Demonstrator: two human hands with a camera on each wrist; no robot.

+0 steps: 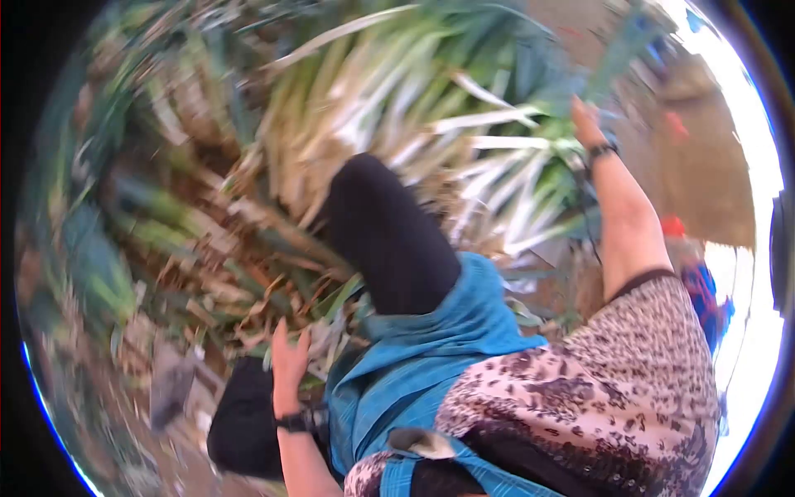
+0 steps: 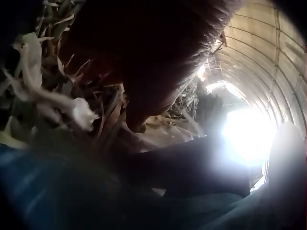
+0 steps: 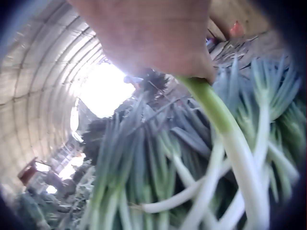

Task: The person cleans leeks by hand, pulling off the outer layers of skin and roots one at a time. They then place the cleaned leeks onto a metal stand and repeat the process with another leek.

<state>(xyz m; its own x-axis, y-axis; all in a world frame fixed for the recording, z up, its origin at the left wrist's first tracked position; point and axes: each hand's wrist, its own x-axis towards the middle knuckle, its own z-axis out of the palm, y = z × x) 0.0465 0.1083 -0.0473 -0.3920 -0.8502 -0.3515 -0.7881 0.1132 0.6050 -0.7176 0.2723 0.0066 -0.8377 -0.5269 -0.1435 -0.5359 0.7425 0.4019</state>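
In the right wrist view the right hand (image 3: 153, 38) grips a green onion stalk (image 3: 242, 167), its white end hanging down over a pile of others. The head view has that right hand (image 1: 588, 124) at the right edge of the pile of green onions (image 1: 505, 182), near their green parts. The left hand (image 1: 290, 360) is low beside the blue apron (image 1: 422, 340), over loose dry leaves, fingers apart and holding nothing visible. Dark in the left wrist view, the left hand (image 2: 144, 62) hangs close above the dry leaves (image 2: 53, 103).
More green onions (image 1: 373, 91) lie beyond the knee in a black trouser leg (image 1: 381, 232). Peeled leaves (image 1: 240, 290) cover the ground at the left. A brown sheet (image 1: 704, 166) lies at the right. A curved, ribbed covering (image 3: 43, 72) rises behind.
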